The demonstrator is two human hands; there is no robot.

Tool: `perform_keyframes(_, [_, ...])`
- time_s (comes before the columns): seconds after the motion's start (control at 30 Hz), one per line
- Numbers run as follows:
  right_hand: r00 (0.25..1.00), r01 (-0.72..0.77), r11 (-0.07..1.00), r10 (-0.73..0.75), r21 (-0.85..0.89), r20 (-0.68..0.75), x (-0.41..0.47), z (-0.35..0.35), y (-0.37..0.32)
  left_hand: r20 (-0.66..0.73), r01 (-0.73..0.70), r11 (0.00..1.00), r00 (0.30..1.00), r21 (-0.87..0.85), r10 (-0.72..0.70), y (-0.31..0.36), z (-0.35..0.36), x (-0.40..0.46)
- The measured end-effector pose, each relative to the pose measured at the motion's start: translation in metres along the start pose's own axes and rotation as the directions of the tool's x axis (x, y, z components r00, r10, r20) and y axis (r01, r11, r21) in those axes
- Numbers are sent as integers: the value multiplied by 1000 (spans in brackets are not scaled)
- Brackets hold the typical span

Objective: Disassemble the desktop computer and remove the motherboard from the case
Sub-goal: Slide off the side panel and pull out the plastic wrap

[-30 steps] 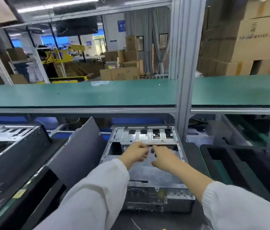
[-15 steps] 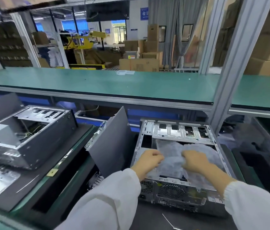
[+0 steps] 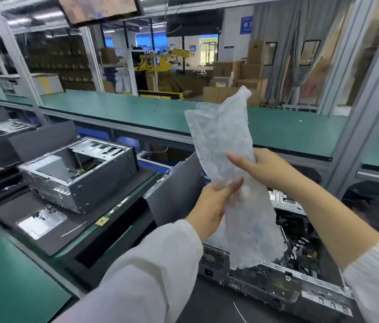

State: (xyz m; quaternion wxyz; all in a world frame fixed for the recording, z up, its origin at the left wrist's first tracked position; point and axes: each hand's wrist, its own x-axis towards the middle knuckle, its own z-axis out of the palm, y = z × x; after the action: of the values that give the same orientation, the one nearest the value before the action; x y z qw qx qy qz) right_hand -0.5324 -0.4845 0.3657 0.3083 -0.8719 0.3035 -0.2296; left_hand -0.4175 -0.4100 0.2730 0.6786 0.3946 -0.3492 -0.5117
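I note a second open computer case [image 3: 79,173] on a black mat [image 3: 44,220] at left, a grey panel [image 3: 174,192] leaning upright, a green shelf [image 3: 137,108] behind, cardboard boxes [image 3: 230,89] beyond.

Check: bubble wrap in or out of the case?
Out. Both hands, left hand and right hand, hold the bubble wrap above the open computer case.

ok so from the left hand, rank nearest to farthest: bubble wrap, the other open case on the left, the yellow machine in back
1. bubble wrap: in the left hand itself.
2. other open case: on the bench to the left.
3. yellow machine: far back, beyond the green shelf.
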Motion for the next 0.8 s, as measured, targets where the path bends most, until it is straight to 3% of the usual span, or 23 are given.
perform_keyframes(0.1, [999, -45, 994, 44, 98, 8, 17, 34, -5, -80, -28, 978, 997, -205, 12, 21, -34, -16])
perform_keyframes(0.17, [980, -176, 967, 154, 182, 128, 25, 68, -6, -131, -7, 967, 991, -256, -27, 35, -66, -36])
perform_keyframes(0.3, [886, -363, 871, 213, 331, 411, 33, 138, -17, -303, -39, 983, 953, -181, -18, 54, -131, -82])
perform_keyframes(0.4, [902, -326, 845, 144, 424, 407, 41, 192, -40, -451, -49, 998, 892, -49, 22, 62, -187, -120])
perform_keyframes(0.47, [918, -289, 840, 109, 458, 380, 46, 232, -60, -612, -27, 998, 789, 53, 54, 67, -226, -150])
perform_keyframes(0.57, [946, -161, 935, 56, 316, 318, 53, 297, -97, -793, 48, 990, 604, 131, 76, 74, -285, -199])
perform_keyframes(0.67, [935, -81, 973, -1, 215, 354, 59, 374, -134, -885, 60, 993, 461, 97, 58, 73, -350, -245])
perform_keyframes(0.8, [901, -93, 986, 25, 138, 433, 60, 474, -179, -959, 81, 994, 281, 67, 42, 70, -429, -307])
